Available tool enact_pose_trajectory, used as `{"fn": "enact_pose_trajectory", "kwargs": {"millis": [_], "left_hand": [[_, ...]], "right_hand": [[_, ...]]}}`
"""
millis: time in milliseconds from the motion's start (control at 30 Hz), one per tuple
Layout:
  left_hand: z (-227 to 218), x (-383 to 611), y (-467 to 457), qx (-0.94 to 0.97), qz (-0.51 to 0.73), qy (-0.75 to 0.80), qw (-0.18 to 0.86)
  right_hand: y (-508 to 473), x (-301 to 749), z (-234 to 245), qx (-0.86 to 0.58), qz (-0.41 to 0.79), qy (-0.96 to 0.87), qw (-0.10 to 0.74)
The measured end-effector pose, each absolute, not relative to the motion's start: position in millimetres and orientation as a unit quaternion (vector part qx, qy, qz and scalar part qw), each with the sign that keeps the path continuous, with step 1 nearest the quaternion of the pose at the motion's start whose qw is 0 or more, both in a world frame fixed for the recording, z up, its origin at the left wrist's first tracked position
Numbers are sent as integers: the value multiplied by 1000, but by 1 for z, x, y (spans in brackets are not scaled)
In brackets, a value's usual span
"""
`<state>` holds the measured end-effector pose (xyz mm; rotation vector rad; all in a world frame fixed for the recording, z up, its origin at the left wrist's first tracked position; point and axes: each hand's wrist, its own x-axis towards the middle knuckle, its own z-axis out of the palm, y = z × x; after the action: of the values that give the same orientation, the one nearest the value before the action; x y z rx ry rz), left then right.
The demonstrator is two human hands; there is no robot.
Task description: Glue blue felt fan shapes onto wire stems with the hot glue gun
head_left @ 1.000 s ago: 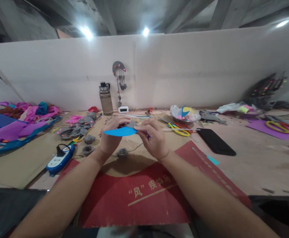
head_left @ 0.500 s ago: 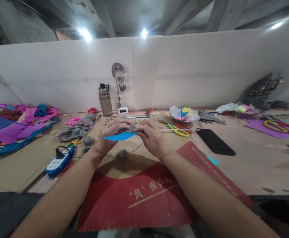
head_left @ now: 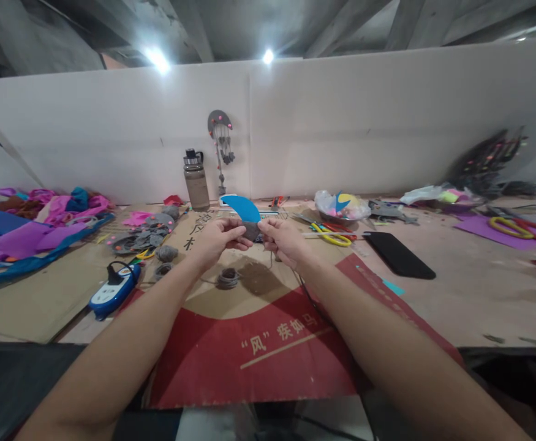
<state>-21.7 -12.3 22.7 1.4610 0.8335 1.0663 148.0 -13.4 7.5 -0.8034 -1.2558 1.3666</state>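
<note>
Hands [head_left: 218, 240] [head_left: 288, 242] partly cover grey piece [head_left: 251, 231], perhaps felt.

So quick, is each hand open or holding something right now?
Left hand: closed, holding the grey piece by its left side.
Right hand: closed, holding the same piece by its right side.

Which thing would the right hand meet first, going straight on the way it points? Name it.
The grey piece, which the right hand seems to pinch; beyond that, probably the left hand, though depth is unclear in this view.
</note>
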Motion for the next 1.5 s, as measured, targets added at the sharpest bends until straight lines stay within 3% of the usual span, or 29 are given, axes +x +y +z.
{"fn": "enact_pose_trajectory", "kwargs": {"millis": [400,833,1233,1500], "left_hand": [[25,-13,-16,557,499,351,564],[22,-18,-7,461,571,362,575],[15,-49,22,382,680,348,521],[17,-49,23,368,669,355,539]], "right_hand": [[-15,144,6,-438,321,-617,569],[-14,145,5,-415,279,-648,575],[-22,143,3,-402,191,-797,408],[-19,148,7,-464,226,-731,448]]}}
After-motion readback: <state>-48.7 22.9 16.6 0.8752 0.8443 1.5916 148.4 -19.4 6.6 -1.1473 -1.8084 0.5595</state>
